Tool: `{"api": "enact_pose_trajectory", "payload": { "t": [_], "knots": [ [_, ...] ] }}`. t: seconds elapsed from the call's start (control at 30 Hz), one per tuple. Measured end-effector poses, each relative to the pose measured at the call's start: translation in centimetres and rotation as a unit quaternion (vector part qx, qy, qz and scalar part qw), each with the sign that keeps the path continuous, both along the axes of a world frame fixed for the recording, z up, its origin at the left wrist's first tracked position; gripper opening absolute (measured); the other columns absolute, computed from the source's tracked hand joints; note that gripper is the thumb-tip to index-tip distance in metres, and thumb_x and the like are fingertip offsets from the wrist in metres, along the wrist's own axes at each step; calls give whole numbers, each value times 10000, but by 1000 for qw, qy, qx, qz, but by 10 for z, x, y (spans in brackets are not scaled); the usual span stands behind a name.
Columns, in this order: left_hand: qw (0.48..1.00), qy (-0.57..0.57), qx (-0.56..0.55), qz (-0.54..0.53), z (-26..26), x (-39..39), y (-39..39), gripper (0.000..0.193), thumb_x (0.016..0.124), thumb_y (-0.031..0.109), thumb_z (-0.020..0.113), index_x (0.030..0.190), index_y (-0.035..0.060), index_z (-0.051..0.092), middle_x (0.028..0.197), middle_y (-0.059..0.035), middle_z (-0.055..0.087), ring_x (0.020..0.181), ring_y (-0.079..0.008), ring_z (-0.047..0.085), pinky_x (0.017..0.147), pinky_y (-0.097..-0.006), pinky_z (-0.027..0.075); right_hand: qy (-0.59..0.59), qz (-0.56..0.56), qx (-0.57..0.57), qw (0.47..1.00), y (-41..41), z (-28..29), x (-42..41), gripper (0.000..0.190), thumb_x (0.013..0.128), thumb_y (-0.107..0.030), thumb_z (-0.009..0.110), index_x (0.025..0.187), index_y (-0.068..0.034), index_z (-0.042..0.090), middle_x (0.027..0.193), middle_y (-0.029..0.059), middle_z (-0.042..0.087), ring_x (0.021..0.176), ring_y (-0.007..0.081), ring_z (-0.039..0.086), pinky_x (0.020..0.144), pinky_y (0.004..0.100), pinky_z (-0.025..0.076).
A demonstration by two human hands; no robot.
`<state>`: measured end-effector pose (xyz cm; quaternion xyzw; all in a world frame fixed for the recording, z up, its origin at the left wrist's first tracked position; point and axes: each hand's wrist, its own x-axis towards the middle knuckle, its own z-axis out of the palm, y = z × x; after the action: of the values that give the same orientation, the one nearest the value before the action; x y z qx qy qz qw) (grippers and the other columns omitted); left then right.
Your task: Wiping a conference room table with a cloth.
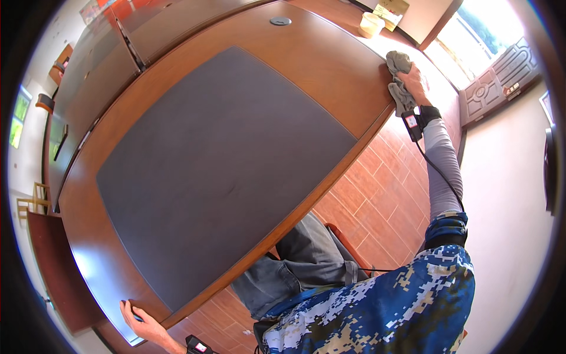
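Note:
A large wooden desk (pixel 318 57) with a dark grey inset writing surface (pixel 221 172) fills the middle of the view. At the desk's right end, my right hand (pixel 415 82) grips a crumpled grey cloth (pixel 400 64), which lies against the corner edge. My left hand (pixel 140 324) is at the near left corner, over the wooden border, with its fingers slightly curled; its palm side is partly hidden, so whether it holds anything is unclear. A round grommet cover (pixel 280 21) is set in the desk's far part. Each wrist bears a strapped device.
A pale plastic tub (pixel 371 25) stands beyond the desk's far right edge. Partition panels (pixel 163 26) run along the far side. A chair's red-brown edge (pixel 347 248) shows beside my legs on the tiled floor (pixel 376 190). A carved door (pixel 499 84) stands at the right.

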<state>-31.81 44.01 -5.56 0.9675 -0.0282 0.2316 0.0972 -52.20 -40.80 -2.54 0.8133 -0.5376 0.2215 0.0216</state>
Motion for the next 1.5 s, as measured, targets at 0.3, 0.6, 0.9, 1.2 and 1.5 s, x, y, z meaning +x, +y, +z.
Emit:
{"api": "enact_pose_trajectory", "payload": {
  "t": [0.3, 0.6, 0.9, 1.2, 1.5],
  "knots": [
    [973, 69, 20, -221, 26, -10, -81, 344, 916, 148, 539, 1209, -31, 556, 1392, -188, 478, 1315, -371, 410, 1089, -464, 318, -85, 144, 49, 985, 76, 4, -7, 559, 732, -269, 679, 1170, 45, 531, 1006, 241, 644, 946, 351, 632, 851, 410, 483],
    [937, 156, -2, -312, 41, -22, -114, 438, 875, 315, 593, 1163, -14, 569, 1422, -212, 430, 1358, -385, 348, 1106, -550, 246, 12, 187, 100, 977, 185, 29, 15, 592, 752, -196, 680, 1258, 31, 476, 1151, 237, 575, 1073, 361, 578, 915, 402, 460],
    [935, 180, -6, -306, 45, -31, -117, 426, 857, 299, 614, 1146, -11, 577, 1419, -221, 434, 1354, -391, 354, 1101, -555, 246, 41, 381, 102, 918, 213, 36, 118, 587, 742, -222, 717, 1240, 5, 504, 1097, 195, 570, 1043, 354, 564, 902, 406, 458],
    [956, 116, -9, -268, 36, -35, -119, 276, 862, 165, 577, 1043, -42, 608, 1324, -220, 532, 1294, -400, 434, 1082, -528, 302, 7, 431, 20, 902, 167, 19, 253, 512, 796, -312, 683, 1170, -2, 521, 1070, 222, 579, 1015, 386, 570, 871, 434, 469],
    [984, 86, -31, -151, 30, -47, -139, 238, 877, 109, 546, 1034, -61, 602, 1307, -217, 549, 1283, -393, 448, 1066, -505, 329, -47, 292, 52, 954, 78, 9, 271, 534, 783, -361, 693, 1208, -78, 538, 1085, 181, 629, 1045, 357, 589, 880, 435, 470]
  ]
}}
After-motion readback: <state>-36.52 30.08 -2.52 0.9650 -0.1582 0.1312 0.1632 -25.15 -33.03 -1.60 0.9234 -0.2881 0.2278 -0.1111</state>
